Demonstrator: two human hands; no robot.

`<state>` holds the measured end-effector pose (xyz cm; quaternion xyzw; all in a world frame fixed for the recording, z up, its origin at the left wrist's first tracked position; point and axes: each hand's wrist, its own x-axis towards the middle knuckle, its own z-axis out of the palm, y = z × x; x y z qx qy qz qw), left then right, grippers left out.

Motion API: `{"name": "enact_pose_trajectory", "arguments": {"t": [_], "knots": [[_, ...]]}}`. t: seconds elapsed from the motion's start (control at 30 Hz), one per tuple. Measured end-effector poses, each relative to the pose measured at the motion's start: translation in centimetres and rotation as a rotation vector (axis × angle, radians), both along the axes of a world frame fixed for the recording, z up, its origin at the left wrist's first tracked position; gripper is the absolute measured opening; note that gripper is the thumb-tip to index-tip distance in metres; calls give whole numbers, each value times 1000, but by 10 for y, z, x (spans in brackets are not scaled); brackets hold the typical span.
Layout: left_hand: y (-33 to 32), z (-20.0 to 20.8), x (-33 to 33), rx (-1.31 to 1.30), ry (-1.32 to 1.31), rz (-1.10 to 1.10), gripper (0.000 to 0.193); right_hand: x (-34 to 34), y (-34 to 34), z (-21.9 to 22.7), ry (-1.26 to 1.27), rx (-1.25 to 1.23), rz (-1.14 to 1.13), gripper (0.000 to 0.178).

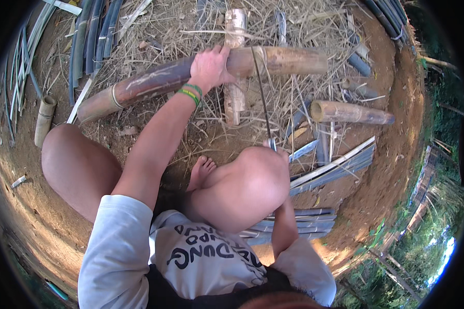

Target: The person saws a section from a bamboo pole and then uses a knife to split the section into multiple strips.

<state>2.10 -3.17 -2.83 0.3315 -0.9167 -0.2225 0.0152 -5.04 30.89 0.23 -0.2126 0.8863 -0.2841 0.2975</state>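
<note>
Right grip [281, 153] and saw handle [272, 144] mostly hidden behind right knee [260, 177]

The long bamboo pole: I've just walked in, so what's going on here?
The person's left hand holds the long bamboo pole, which lies across a shorter, pale piece. The right hand, mostly hidden behind the right knee, holds a tool whose thin blade crosses the pole. Whether it has cut in doesn't show.

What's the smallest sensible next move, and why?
Probably one short pull on the long blade with the right hand: it crosses the bamboo pole near a pale ring, and the left hand grips the pole where it lies over the short bamboo piece.
</note>
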Motion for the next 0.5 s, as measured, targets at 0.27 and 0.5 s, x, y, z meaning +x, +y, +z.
{"name": "enact_pose_trajectory", "arguments": {"t": [0.27, 0.5], "knots": [[-11, 2, 3, 29, -3, -23, 87, -11, -99, 15, 111, -78, 44, 61], [-2, 1, -2, 19, -3, -10, 87, -29, -105, -4, 175, -33, 105, 63]]}}
